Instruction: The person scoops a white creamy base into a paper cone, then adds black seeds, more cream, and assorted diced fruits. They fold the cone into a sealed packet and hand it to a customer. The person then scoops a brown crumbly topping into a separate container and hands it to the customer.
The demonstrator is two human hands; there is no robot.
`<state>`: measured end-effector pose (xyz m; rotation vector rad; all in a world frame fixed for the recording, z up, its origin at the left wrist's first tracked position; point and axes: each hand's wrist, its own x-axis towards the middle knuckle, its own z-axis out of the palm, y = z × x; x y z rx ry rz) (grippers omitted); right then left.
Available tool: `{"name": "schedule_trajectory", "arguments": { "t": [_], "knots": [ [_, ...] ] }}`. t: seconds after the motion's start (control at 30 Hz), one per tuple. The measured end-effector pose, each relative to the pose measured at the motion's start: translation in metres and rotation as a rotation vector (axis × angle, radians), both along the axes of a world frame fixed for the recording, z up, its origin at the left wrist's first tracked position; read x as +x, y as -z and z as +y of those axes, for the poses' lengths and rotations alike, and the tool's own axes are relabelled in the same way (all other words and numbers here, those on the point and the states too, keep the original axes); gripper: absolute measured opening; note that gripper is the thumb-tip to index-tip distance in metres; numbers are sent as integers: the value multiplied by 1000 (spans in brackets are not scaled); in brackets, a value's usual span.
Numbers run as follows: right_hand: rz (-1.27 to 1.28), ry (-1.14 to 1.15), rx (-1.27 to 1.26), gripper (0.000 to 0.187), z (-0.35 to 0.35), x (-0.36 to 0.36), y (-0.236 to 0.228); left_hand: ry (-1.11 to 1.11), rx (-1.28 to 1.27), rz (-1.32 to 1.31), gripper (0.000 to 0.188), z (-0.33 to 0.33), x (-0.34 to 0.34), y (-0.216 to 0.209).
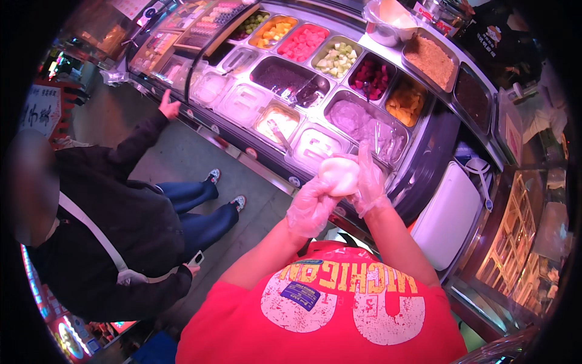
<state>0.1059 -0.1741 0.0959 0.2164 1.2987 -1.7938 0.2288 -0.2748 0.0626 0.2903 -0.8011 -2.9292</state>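
A smooth, rounded white ball like soft dough sits between my two hands, above the near edge of the food counter. My left hand, in a clear plastic glove, curls its fingers around the ball from the left and below. My right hand, gloved the same way, presses on its right side with the fingers pointing up. Just beyond the hands are a steel tray of purple paste with a utensil in it and a pan with a clear lid.
Pans of pink cubes, pale green cubes and orange pieces line the counter. A tray of tan crumbs lies at far right. A white lidded bin stands right. Someone in black points toward the counter from the left.
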Motion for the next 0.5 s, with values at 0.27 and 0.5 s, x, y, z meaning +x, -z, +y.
{"name": "schedule_trajectory", "arguments": {
  "t": [0.27,0.5],
  "knots": [
    [685,17,135,48,40,5,9,-24,-891,151,39,-19,13,-26],
    [1741,-526,139,45,31,22,6,39,-1018,90,27,-8,17,-7]
  ]
}}
